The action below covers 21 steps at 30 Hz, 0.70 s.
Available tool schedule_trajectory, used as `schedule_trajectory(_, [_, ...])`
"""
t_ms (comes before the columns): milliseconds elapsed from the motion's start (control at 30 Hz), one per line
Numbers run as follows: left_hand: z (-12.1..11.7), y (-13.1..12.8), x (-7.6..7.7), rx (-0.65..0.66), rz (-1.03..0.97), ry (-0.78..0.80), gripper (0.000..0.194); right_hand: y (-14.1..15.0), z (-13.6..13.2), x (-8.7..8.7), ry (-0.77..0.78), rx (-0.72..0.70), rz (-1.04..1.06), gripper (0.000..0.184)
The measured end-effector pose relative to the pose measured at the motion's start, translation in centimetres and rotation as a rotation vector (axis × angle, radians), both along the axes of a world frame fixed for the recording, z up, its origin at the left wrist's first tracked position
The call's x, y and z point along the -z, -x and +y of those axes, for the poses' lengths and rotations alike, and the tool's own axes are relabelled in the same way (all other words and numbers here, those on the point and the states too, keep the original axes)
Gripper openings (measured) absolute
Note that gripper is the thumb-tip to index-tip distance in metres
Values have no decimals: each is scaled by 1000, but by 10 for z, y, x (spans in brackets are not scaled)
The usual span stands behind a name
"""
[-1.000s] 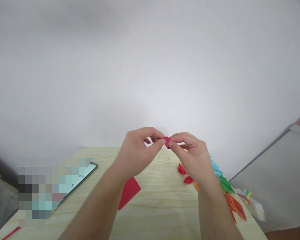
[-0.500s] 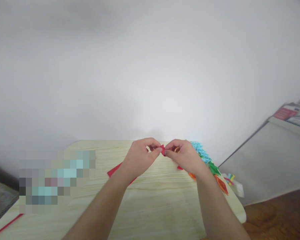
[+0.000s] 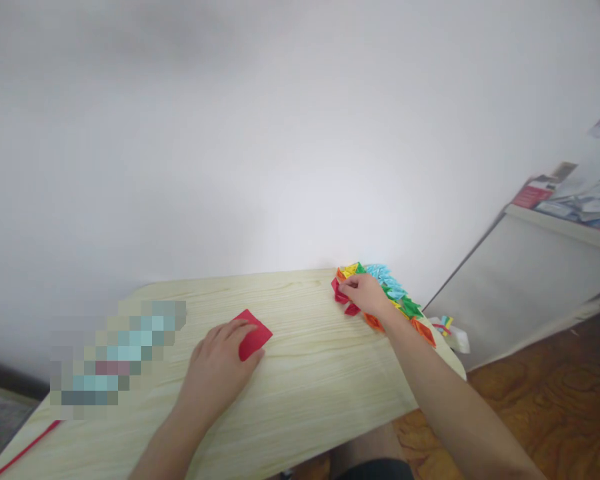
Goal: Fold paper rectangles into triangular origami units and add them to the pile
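Observation:
On the pale wooden table [image 3: 300, 387] lies a flat red square of paper [image 3: 255, 339]. My left hand [image 3: 220, 360] rests over its left side, fingers and thumb apart, partly covering it. At the table's far right, my right hand [image 3: 365, 293] has its fingertips together on a small red folded paper piece [image 3: 337, 291] at the left end of a colourful group. Folded pieces in yellow [image 3: 349, 270], orange [image 3: 423, 331], green [image 3: 409, 307] and light blue [image 3: 383, 275] lie around that hand, some hidden behind it.
A pixelated patch [image 3: 135, 343] covers something on the table's left. Near the front left corner runs a thin red strip [image 3: 25, 448]. Beyond the table's right edge are a plastic bag with coloured strips [image 3: 450, 330] and a pale cabinet [image 3: 525, 280] topped with papers. A white wall stands behind.
My hands have moved apart from over the table's middle. The right carried the small red folded piece to the coloured group; the left let go and came down onto the red paper square.

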<state>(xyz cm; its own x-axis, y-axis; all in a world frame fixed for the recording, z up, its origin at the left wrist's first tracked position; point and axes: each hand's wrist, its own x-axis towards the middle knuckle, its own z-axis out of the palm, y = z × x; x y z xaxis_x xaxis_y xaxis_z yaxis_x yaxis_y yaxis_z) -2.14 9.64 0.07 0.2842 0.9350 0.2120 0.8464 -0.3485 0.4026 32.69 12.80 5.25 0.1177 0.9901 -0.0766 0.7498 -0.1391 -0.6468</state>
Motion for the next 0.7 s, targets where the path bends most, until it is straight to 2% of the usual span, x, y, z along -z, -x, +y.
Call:
schedule_trajectory(100, [-2,18,23,-66,127,21,47,-5,38,3,40,85,-88,36])
schedule_trajectory(200, [-5,24,33,-50,118,8,43,-3,65,8,80,130,-163,36])
schedule_trajectory(400, [-7,25,29,-28,98,-18,35,-2,86,20,156,174,-276,36])
schedule_trajectory(567, [-9,26,26,-9,85,-44,36,-5,88,28,192,178,-331,37])
schedule_trajectory(700, [-12,26,27,-7,71,-71,32,-8,85,24,191,172,-357,37])
